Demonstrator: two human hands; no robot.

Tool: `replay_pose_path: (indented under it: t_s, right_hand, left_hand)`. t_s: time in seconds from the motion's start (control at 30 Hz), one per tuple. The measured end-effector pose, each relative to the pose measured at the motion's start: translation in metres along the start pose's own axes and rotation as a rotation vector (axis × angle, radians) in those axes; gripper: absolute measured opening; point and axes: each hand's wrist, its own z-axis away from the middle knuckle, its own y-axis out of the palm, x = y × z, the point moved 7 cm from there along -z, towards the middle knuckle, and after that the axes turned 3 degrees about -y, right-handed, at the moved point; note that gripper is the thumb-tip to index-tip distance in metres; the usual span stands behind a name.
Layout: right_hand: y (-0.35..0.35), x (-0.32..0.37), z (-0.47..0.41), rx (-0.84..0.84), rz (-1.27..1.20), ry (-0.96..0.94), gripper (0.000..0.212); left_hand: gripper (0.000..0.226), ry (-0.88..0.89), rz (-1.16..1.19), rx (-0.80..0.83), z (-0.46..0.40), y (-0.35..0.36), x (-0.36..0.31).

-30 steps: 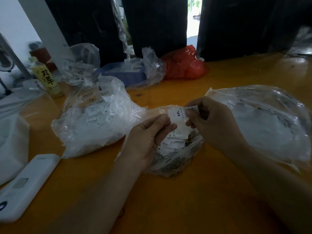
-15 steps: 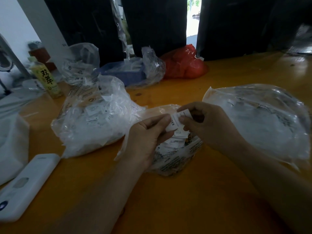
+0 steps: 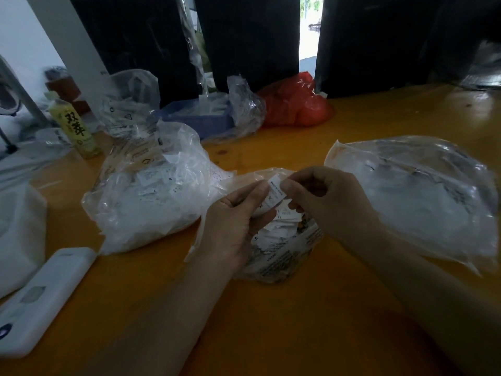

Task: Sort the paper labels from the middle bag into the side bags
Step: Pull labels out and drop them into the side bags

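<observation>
**Both hands on one label, over the middle bag**

From my remote seat I count two hands in view. Left hand [image 3: 234, 221] and right hand [image 3: 329, 202] meet above the middle bag [image 3: 284, 256]; the fingers of both are curled and pinch the same paper label [image 3: 275, 195], a small white strip with dark print, held up just above the bag's open mouth. I can't read the print.

Bags on the orange table [image 3: 271, 321], counted:
- One middle bag, clear plastic with printed text on its side, directly under the hands. Loose white labels lie heaped inside; too many and too jumbled to count.
- One left bag [image 3: 151, 196], clear, bulging, well filled with white labels, just beside the middle bag.
- One right bag [image 3: 423, 202], clear, lying flatter; contents hard to make out through the glare.

Further back along the table:
- One red bag [image 3: 295, 104].
- One blue box [image 3: 200, 120] partly wrapped in clear plastic.
- One more clear bag [image 3: 130, 101] behind the left bag.
- One yellow-labelled bottle [image 3: 73, 126] at the far left.

Near left edge: one white flat device [image 3: 43, 299] lying on the table, well apart from the hands. One white bag [image 3: 19, 226] beside it, cut off by the frame.
</observation>
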Motion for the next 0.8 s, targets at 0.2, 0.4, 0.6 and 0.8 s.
replay_pose_path:
  t_s: [0.2,0.4,0.6,0.8]
  right_hand:
    - [-0.014,0.006,-0.002,-0.108,0.034,-0.050,0.010]
    - [-0.039,0.014,-0.009,-0.166,0.351,-0.071,0.007]
    - [-0.074,-0.022,-0.021,0.088,1.173,0.155,0.033]
    - [-0.091,-0.038,-0.020,0.168,1.262,0.288,0.033]
  left_hand:
    - [0.014,0.255,-0.442,0.007,0.007,0.002,-0.021]
    - [0.031,0.993,-1.099,-0.429,0.035,-0.017,-0.106]
    - [0.033,0.755,-1.436,-0.838,0.014,-0.096,-0.159]
    - [0.026,0.656,-1.462,-0.669,-0.007,-0.090,-0.136]
